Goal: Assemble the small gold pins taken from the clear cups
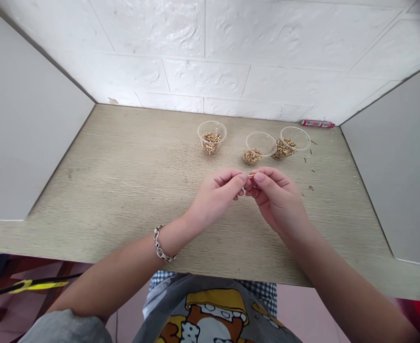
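Nearest to the camera is the person's grey shirt (213,314) with a printed cartoon, and a checked cloth (263,290) shows just behind it. Both forearms reach forward over the front edge of a wood-look table (124,166). A silver chain bracelet (161,244) sits around the left wrist.

The left hand (213,195) and the right hand (277,200) are close together above the middle of the table, and they do not rest on it. Both are curled, not spread, and their fingertips meet in a pinch. Between these fingertips is a small brass piece (251,176), held up in the air. It is too small to see exactly which fingers touch it.

Farther on the table stand three clear plastic cups, and each one contains many brass pieces. The first cup (211,137) is apart on the left. The second cup (260,147) and the third cup (294,140) stand near each other on the right, and these two look tilted, lying on their sides with the pieces partly spilled at their mouths. Some small dark bits (310,164) are scattered to the right of them.

At the back edge lies a red and white tube (317,124), against a white brick-pattern wall panel (159,62). Grey side panels (34,119) close both sides of the table.
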Demonstrator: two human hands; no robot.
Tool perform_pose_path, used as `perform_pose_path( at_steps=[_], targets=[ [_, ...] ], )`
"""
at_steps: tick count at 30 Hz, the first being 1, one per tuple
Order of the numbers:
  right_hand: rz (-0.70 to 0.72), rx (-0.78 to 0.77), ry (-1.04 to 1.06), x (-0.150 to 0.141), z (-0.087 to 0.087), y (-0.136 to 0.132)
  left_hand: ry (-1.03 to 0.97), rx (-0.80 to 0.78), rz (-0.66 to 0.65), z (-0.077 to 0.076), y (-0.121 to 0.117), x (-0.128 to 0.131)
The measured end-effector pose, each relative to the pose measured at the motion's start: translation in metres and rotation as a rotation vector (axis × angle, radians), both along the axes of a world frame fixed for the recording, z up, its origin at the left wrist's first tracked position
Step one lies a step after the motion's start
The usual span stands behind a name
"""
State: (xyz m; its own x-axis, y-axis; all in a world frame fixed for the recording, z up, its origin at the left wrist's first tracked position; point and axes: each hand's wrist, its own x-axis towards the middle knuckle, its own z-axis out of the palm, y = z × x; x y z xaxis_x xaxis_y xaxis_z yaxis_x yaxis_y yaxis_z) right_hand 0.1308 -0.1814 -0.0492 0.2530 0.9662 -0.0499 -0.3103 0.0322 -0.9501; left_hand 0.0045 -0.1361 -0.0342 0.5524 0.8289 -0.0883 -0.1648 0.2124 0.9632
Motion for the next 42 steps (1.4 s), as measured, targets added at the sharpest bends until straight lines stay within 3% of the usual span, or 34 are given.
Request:
perform_pose_path(
  at_steps=[14, 20, 27, 37, 42],
  targets=[
    [-0.040, 0.019, -0.102, 0.001, 0.001, -0.003, 0.013, 0.020, -0.002, -0.004, 0.000, 0.000],
    [-0.077, 0.054, -0.220, -0.001, -0.002, -0.004, 0.005, 0.045, 0.009, -0.004, -0.001, 0.000],
    [-0.132, 0.089, -0.382, -0.002, 0.007, -0.009, 0.031, 0.112, -0.006, 0.001, -0.001, -0.002],
    [-0.109, 0.156, -0.484, 0.002, 0.008, -0.011, 0.052, 0.100, -0.076, 0.006, 0.004, -0.005],
    [-0.137, 0.166, -0.664, 0.005, 0.008, -0.012, 0.084, 0.134, -0.107, 0.006, 0.007, -0.005]
  ],
)
